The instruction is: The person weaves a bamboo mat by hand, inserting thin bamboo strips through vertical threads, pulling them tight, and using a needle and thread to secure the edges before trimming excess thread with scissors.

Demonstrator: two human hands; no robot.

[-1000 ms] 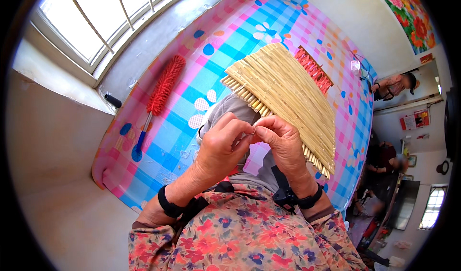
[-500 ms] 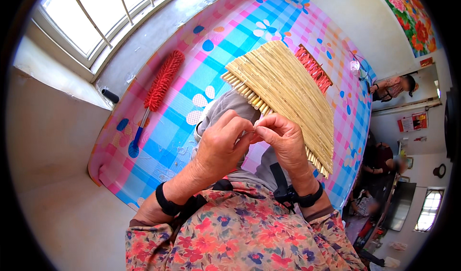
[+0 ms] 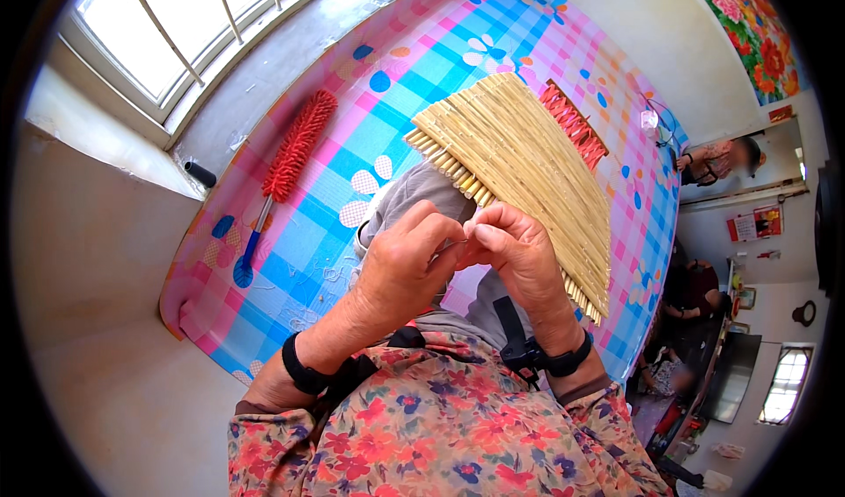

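My left hand (image 3: 412, 249) and my right hand (image 3: 515, 242) meet in front of my lap, both closed in a pinch. A thin pale thread (image 3: 465, 240) shows faintly between the fingertips; most of it is hidden by the fingers. Just beyond them lies a fan-shaped mat of straw-coloured stalks (image 3: 528, 180), sewn together in rows. Its stalk ends stick out along the near left edge, close to my right fingers. Part of the mat rests over my grey-trousered leg (image 3: 427, 193).
A checked, flowered sheet (image 3: 440, 66) covers the bed under me. Left of me lies a red fluffy duster (image 3: 297, 149) with a blue handle. Loose thread scraps (image 3: 326, 281) are scattered nearby. A red woven piece (image 3: 574, 123) lies behind the mat. People (image 3: 691, 294) are at the far right.
My right hand's fingers have shifted slightly while pinching against the left. The mat and everything else look the same.
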